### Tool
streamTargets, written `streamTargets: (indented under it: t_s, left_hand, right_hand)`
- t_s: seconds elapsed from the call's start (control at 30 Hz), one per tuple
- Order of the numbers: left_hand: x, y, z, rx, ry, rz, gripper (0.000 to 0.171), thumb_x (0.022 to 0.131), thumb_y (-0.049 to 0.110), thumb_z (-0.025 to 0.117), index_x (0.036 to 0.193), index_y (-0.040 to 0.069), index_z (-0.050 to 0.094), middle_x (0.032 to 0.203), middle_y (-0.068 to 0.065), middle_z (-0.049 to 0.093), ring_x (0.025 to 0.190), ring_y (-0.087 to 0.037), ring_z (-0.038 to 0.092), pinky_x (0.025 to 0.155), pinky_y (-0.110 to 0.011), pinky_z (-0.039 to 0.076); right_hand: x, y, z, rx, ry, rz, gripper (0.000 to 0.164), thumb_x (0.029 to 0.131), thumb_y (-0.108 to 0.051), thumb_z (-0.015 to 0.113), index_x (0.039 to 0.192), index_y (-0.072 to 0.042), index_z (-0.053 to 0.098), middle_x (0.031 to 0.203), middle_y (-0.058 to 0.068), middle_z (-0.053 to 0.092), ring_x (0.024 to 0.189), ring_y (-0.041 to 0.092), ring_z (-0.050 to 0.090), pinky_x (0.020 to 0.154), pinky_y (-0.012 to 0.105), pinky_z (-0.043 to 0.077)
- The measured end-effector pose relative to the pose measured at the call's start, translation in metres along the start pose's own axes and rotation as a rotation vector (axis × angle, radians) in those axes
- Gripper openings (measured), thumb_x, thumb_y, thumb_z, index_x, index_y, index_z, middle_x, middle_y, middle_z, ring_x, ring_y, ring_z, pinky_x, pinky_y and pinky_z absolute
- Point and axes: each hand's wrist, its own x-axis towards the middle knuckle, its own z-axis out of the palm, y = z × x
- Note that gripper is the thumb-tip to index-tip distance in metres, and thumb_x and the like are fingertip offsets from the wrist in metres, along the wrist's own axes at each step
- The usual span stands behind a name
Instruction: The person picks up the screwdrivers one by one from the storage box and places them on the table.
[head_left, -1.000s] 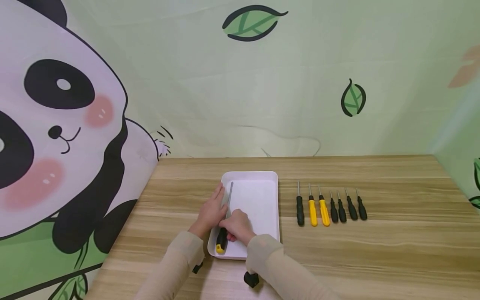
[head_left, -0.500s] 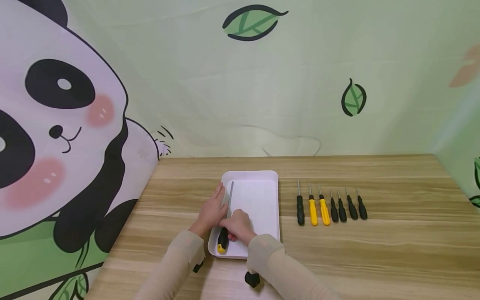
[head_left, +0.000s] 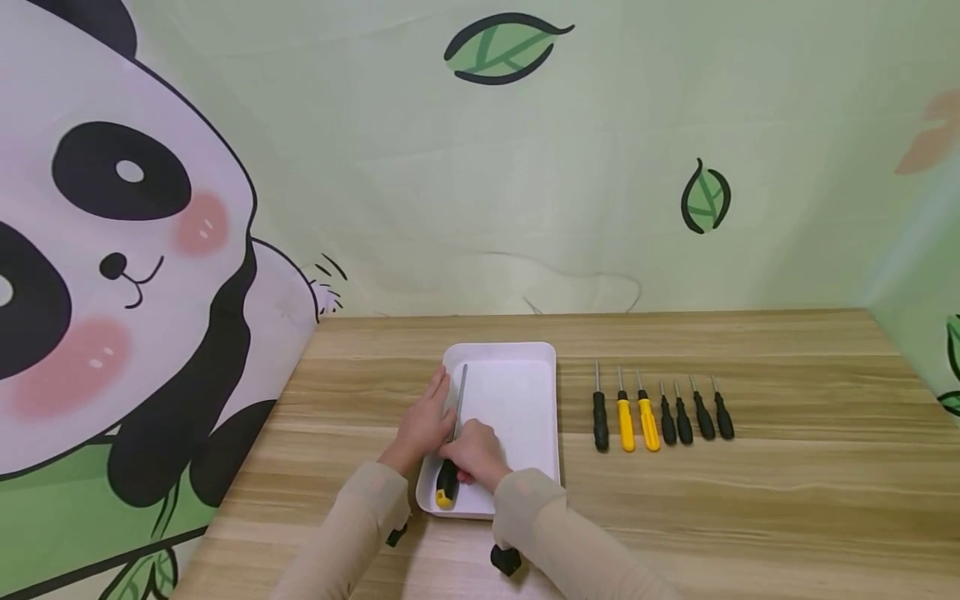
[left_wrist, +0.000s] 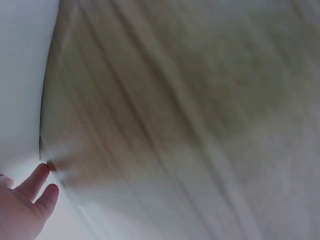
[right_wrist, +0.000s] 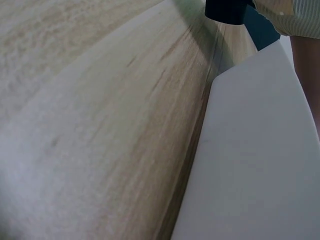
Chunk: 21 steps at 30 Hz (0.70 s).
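Observation:
A white tray (head_left: 517, 400) lies on the wooden table in the head view. Along its left side is a long screwdriver (head_left: 446, 487) with a black and yellow handle, its grey shaft pointing to the tray's far end. My right hand (head_left: 478, 454) grips the handle near the shaft, thumb over it and fingers curled underneath. Over the tray's left wall rests my left hand (head_left: 423, 425), fingers straight and pointing away from me. In the left wrist view, fingers of the left hand (left_wrist: 35, 200) show beside the white tray wall (left_wrist: 22, 100).
Right of the tray, several smaller screwdrivers lie in a row: a black one (head_left: 601, 421), yellow ones (head_left: 626, 423) and short black ones (head_left: 723, 417). The table (head_left: 810, 500) ends at a wall printed with a panda and leaves. In the right wrist view, the tray's side (right_wrist: 250, 150) fills the right.
The yellow end of the screwdriver handle has shifted very slightly to the right. Both hands stay in nearly the same places, and the tray has not moved.

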Motion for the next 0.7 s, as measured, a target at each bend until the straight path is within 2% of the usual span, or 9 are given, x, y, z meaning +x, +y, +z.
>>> streamTargets:
  t_s: [0.27, 0.5, 0.6, 0.7]
  left_hand:
    - [-0.0012, 0.0004, -0.0001, -0.006, 0.013, 0.014, 0.057, 0.088, 0.022, 0.045, 0.138, 0.002, 0.027, 0.148, -0.007, 0.018, 0.114, -0.032, 0.049, 0.091, -0.043, 0.041]
    - [-0.0012, 0.0, 0.0001, 0.004, 0.019, 0.015, 0.057, 0.087, 0.022, 0.045, 0.138, 0.002, 0.028, 0.148, -0.007, 0.019, 0.109, -0.033, 0.052, 0.087, -0.044, 0.044]
    - [-0.0009, -0.0001, 0.0002, 0.004, 0.016, 0.015, 0.057, 0.088, 0.022, 0.045, 0.138, 0.002, 0.028, 0.148, -0.007, 0.019, 0.105, -0.032, 0.054, 0.084, -0.043, 0.045]
    - [0.0001, 0.0, 0.0001, 0.002, 0.005, 0.005, 0.057, 0.088, 0.023, 0.045, 0.138, 0.002, 0.027, 0.148, -0.006, 0.017, 0.107, -0.032, 0.053, 0.086, -0.043, 0.044]
  right_hand:
    - [-0.0004, 0.0016, -0.0018, -0.002, -0.002, -0.008, 0.022, 0.067, -0.023, 0.064, 0.058, -0.01, 0.048, 0.037, -0.003, 0.041, 0.027, 0.008, 0.04, 0.029, 0.02, 0.035]
    - [-0.0008, 0.0038, -0.0047, 0.03, -0.031, 0.009, 0.03, 0.069, -0.034, 0.066, 0.059, -0.011, 0.05, 0.039, -0.004, 0.042, 0.03, 0.009, 0.041, 0.03, 0.019, 0.033]
    - [-0.0005, 0.0047, -0.0055, 0.053, -0.043, 0.017, 0.031, 0.069, -0.034, 0.066, 0.057, -0.012, 0.048, 0.039, -0.004, 0.042, 0.03, 0.009, 0.041, 0.03, 0.018, 0.033]
    - [-0.0001, 0.0053, -0.0066, 0.098, -0.053, 0.031, 0.028, 0.069, -0.031, 0.064, 0.058, -0.011, 0.048, 0.039, -0.003, 0.042, 0.031, 0.009, 0.041, 0.03, 0.018, 0.033]
